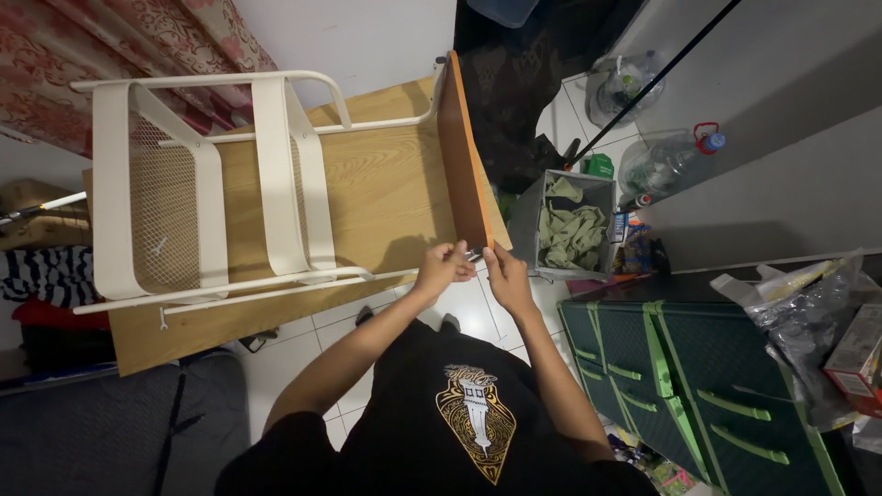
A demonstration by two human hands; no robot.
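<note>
Both hands meet at the lower corner of an upended wooden board (464,152). The left hand (443,266) pinches a small metal part (472,255) against it while the right hand (504,276), fingers loosely curled, steadies the edge.

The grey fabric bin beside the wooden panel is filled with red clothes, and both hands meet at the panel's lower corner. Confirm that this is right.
Not quite. The head view shows the grey fabric bin holding olive-green clothes, not red ones. The rest stands: the left hand and right hand meet at the lower corner of the wooden panel.
</note>
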